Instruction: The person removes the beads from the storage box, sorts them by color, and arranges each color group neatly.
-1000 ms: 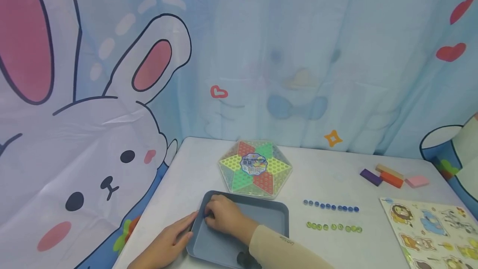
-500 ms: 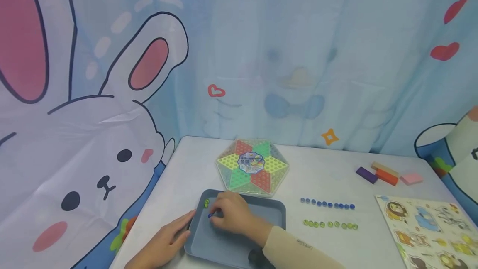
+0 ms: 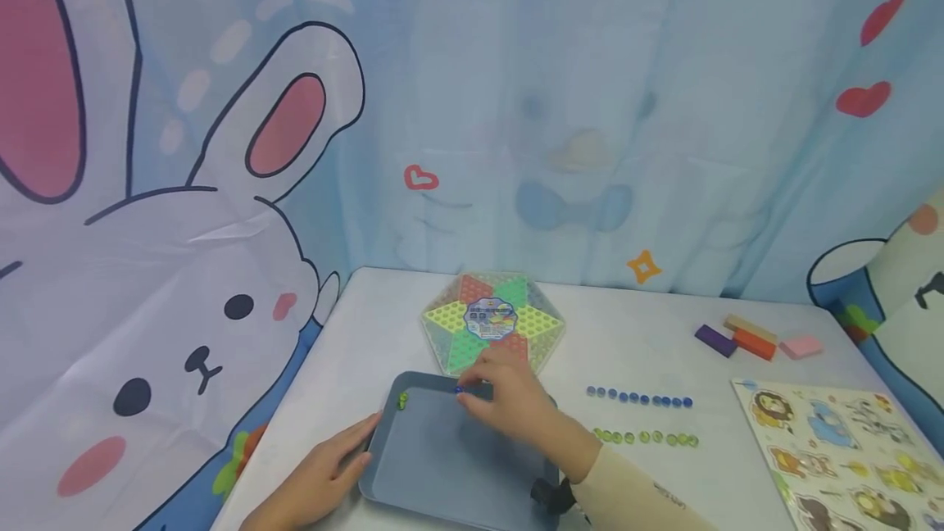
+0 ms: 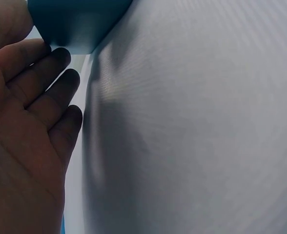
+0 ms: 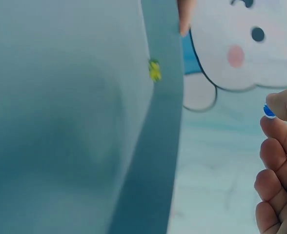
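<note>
Between thumb and forefinger my right hand [image 3: 509,396] pinches a blue marble [image 5: 269,111], above the far edge of a grey-blue tray [image 3: 442,465]. In the right wrist view the marble shows clearly at the fingertips, the other fingers loosely bent. A couple of green marbles [image 3: 401,401] lie in the tray's far left corner. Along the tray's left side rests my left hand [image 3: 317,469], its fingers extended and touching the wall. The left wrist view shows that palm with nothing in it.
Right of the tray run a row of blue marbles [image 3: 640,398] and a row of green marbles [image 3: 649,437]. Behind it lies a hexagonal Chinese checkers board [image 3: 450,322]. Coloured blocks [image 3: 754,343] and an animal picture board [image 3: 841,453] are farther right.
My right hand has lifted the blue marble from the tray's left part and carried it rightward to the far edge. The green marbles came into sight. My left hand stays at the tray.
</note>
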Available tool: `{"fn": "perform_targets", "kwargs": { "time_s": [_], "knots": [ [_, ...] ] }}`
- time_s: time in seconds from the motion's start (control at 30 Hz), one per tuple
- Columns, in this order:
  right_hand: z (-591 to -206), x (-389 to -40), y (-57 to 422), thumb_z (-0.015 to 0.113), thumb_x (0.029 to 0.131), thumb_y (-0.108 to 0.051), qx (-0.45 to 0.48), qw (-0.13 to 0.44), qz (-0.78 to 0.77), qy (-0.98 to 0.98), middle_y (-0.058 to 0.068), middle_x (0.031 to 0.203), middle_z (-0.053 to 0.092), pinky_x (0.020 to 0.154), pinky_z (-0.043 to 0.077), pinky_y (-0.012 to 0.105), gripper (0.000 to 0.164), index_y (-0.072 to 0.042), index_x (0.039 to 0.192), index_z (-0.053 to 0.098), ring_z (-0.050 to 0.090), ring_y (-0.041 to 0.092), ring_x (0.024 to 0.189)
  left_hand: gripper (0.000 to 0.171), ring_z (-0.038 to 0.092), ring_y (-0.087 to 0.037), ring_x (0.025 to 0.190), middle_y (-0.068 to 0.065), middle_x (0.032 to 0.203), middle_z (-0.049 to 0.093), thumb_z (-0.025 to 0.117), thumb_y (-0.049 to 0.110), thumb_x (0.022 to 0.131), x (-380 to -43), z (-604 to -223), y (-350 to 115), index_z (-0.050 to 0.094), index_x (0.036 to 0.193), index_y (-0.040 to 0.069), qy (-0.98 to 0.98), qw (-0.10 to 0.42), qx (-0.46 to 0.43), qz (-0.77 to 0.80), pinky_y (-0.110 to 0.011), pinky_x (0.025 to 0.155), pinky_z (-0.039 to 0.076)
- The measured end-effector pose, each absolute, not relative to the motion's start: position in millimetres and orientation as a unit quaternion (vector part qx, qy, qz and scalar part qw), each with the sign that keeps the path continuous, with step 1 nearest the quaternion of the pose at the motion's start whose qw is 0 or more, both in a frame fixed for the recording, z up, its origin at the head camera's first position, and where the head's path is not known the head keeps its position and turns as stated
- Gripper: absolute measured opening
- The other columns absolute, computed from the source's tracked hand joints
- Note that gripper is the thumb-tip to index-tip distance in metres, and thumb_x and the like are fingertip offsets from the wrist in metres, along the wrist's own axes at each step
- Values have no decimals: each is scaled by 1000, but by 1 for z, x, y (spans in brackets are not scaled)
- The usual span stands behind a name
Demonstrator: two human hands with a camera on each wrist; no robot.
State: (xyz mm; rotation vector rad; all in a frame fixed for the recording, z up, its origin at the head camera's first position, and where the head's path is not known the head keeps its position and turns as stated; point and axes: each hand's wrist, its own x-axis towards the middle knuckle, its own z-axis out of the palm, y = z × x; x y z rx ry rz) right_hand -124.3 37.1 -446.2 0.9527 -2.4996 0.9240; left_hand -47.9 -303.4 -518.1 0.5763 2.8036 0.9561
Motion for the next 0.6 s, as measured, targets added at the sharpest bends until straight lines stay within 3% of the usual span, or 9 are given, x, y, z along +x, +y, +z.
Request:
{"fn": "perform_targets", "kwargs": {
  "time_s": [0.2,0.43,0.6],
  "knots": [
    [-438,-127,73,91,80,-22,313,217,309,-872,-7,82,66,74,48,30,15,-23,90,80,56,9,80,56,46,-30,150,-1,165,45,47,42,112,-48,-517,-304,37,164,23,927,65,191,316,-40,119,47],
    [-426,-125,118,90,81,-22,233,216,292,-902,-11,85,64,78,45,32,15,-23,92,81,54,7,87,56,47,-31,149,-2,165,46,47,41,112,-47,-516,-304,37,164,21,927,62,195,316,-39,118,48],
    [-428,-123,156,91,80,-17,195,234,285,-909,-9,85,67,76,47,34,16,-19,92,81,56,12,87,58,44,-31,151,0,166,43,47,43,112,-48,-515,-303,37,164,21,923,86,185,326,-36,120,47]
  ]
}}
